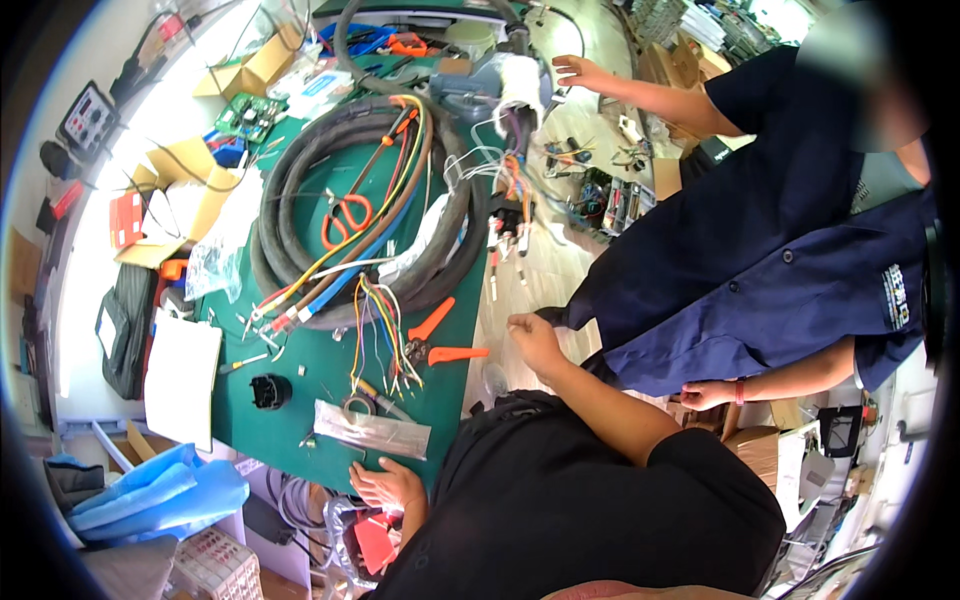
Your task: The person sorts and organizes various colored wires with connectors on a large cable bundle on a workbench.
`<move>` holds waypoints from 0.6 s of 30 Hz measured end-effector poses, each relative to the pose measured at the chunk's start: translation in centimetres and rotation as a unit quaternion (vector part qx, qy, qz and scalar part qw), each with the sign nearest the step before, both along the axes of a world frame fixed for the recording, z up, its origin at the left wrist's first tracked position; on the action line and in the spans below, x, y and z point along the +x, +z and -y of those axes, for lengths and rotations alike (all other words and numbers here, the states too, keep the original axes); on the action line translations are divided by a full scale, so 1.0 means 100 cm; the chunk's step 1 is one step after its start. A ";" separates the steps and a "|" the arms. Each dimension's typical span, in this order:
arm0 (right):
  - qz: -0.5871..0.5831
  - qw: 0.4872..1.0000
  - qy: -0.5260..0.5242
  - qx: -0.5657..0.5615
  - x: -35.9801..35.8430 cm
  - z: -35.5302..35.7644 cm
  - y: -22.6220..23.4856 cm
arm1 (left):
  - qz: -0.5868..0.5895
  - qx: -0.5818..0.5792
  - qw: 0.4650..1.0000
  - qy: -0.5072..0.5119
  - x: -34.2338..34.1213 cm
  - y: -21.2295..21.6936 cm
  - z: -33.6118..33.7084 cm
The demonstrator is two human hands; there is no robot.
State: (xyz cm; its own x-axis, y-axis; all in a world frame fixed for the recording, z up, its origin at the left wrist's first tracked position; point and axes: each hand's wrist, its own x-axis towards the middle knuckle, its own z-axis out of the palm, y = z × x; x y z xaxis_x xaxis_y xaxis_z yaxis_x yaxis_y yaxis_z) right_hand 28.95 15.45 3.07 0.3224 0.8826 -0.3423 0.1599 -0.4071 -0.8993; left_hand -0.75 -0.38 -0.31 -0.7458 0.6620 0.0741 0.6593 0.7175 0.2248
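Observation:
My left hand [388, 487] lies on the near edge of the green work mat [330, 425], fingers spread and holding nothing. Just beyond it is a clear plastic bag with a pale strip [372, 430]. My right hand [535, 343] hangs off the table's right side with its fingers curled in and nothing visible in them. Orange-handled wire strippers [432, 340] lie to its left, by a bundle of coloured wires [375, 315]. A thick black cable [275, 215] is coiled on the mat, with orange-handled scissors [347, 220] inside the coil.
A co-worker in navy [730, 270] stands at the right, one hand [585, 75] reaching toward a blue bench vise [465, 88]. Stripped cable ends [510, 205] hang beside the table. A black round connector [270, 391], white papers [182, 380] and cardboard boxes [190, 190] lie left.

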 end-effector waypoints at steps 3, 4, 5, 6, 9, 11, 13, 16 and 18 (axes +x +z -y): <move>0.018 1.000 0.003 0.026 0.003 -0.001 -0.001 | -0.033 0.012 0.999 0.021 0.004 -0.004 -0.002; 0.011 1.000 0.001 0.026 0.001 0.002 -0.002 | -0.041 0.014 0.999 0.027 0.002 -0.007 0.001; -0.002 1.000 -0.004 0.020 0.002 0.003 -0.002 | -0.026 0.019 0.999 0.022 0.001 -0.008 0.002; -0.005 1.000 -0.008 0.017 0.002 0.003 0.003 | -0.013 0.022 1.000 0.017 -0.001 -0.008 0.003; 0.024 1.000 -0.003 0.001 0.004 0.006 0.016 | -0.016 0.003 0.999 0.029 0.000 -0.009 0.002; 0.033 0.999 -0.001 0.006 0.010 0.004 0.020 | -0.018 -0.005 0.999 0.031 -0.001 -0.015 0.003; 0.028 1.000 0.004 -0.001 0.009 0.007 0.022 | -0.020 -0.014 0.999 0.034 0.001 -0.008 0.002; 0.019 1.000 0.001 -0.002 0.016 0.011 0.023 | -0.003 -0.017 1.000 0.024 0.005 -0.002 -0.003; 0.021 1.000 -0.004 0.015 0.020 0.013 0.018 | -0.021 -0.017 0.999 0.021 0.003 -0.004 -0.001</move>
